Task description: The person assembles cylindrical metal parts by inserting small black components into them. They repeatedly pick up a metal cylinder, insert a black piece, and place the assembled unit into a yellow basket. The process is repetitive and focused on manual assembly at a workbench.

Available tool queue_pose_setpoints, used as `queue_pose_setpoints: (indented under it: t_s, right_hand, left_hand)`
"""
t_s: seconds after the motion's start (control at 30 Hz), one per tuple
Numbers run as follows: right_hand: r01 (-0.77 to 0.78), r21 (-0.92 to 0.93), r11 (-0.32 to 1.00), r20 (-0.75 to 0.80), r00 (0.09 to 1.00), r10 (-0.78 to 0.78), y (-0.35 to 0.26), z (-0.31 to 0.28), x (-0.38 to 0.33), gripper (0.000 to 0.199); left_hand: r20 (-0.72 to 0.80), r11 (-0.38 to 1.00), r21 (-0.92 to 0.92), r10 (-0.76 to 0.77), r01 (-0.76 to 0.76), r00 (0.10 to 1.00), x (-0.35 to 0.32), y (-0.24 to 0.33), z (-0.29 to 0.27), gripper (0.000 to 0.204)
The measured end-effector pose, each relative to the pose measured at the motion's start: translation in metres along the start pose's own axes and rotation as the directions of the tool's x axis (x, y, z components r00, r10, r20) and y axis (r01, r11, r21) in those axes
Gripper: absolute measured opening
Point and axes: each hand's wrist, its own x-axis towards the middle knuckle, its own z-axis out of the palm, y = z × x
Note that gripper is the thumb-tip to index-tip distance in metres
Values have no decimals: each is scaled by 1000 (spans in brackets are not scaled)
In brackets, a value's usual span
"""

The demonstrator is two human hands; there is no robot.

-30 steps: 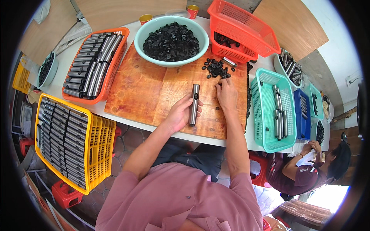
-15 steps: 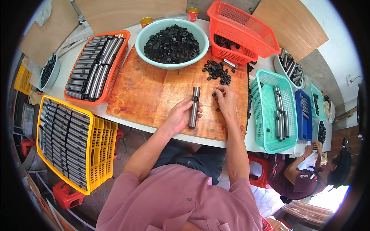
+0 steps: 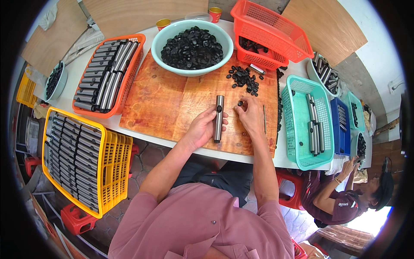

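A shiny metal tube (image 3: 218, 125) with a dark oval spot near its top stands lengthwise in my left hand (image 3: 202, 129), whose fingers are wrapped round it. To its right, my right hand (image 3: 251, 117) pinches a small black oval plug (image 3: 240, 103) between thumb and fingertips, a little apart from the tube. Both hands are over the varnished wooden board (image 3: 159, 103). Beyond my right hand lies a loose pile of black plugs (image 3: 244, 79), with a short metal tube (image 3: 257, 68) at its edge. A thin dark rod (image 3: 264, 118) lies beside my right wrist.
A pale bowl (image 3: 192, 72) full of black plugs stands at the back. Tubes fill an orange basket (image 3: 137, 60) and a yellow crate (image 3: 116, 159) on the left. A teal basket (image 3: 295, 146) with several tubes is on the right, near a co-worker (image 3: 332, 198).
My right hand has shifted slightly, still pinching the plug, and the thin rod now shows beside it. My left hand keeps the tube. The co-worker's hands have moved.
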Motion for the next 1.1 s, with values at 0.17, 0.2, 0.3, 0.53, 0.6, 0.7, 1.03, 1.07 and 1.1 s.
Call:
queue_pose_setpoints:
  t_s: [0.17, 0.2, 0.3, 0.53, 0.6, 0.7, 1.03, 1.07, 1.1]
  right_hand:
    - [-51, 64, 997, -2, 999, 52, 4, 6, 0, 33]
    - [-41, 74, 996, -34, 998, 44, 5, 7, 0, 32]
    - [-32, 10, 999, -43, 999, 32, 3, 4, 0, 30]
    - [-23, -21, 1000, -33, 999, 22, 2, 4, 0, 26]
    - [-12, 92, 996, -54, 998, 17, 0, 4, -3, 25]
    - [88, 235, 968, -9, 996, -88, -19, -9, -11, 25]
    - [393, 156, 906, -24, 919, -395, -48, -11, -32, 24]
    - [391, 141, 909, -24, 920, -392, -48, -12, -33, 23]
    - [416, 124, 901, -37, 909, -415, -48, -12, -33, 23]
  left_hand:
    - [6, 999, 35, -8, 8, 1000, 0, 1, 0, 31]
    - [-3, 999, 32, -10, 10, 1000, 0, 1, 1, 31]
    - [-21, 1000, 28, -13, 13, 1000, -1, 1, 5, 32]
    - [5, 999, 44, -17, 17, 1000, -1, 1, 1, 33]
    - [7, 999, 45, -22, 21, 1000, -1, 1, 2, 34]
    - [15, 999, 37, -23, 22, 1000, -2, 1, 4, 37]
    - [14, 998, 55, 8, -9, 1000, -3, 2, 15, 41]
    - [13, 998, 59, 8, -9, 1000, -3, 1, 15, 41]
    - [10, 998, 62, 10, -11, 1000, -3, 1, 15, 41]
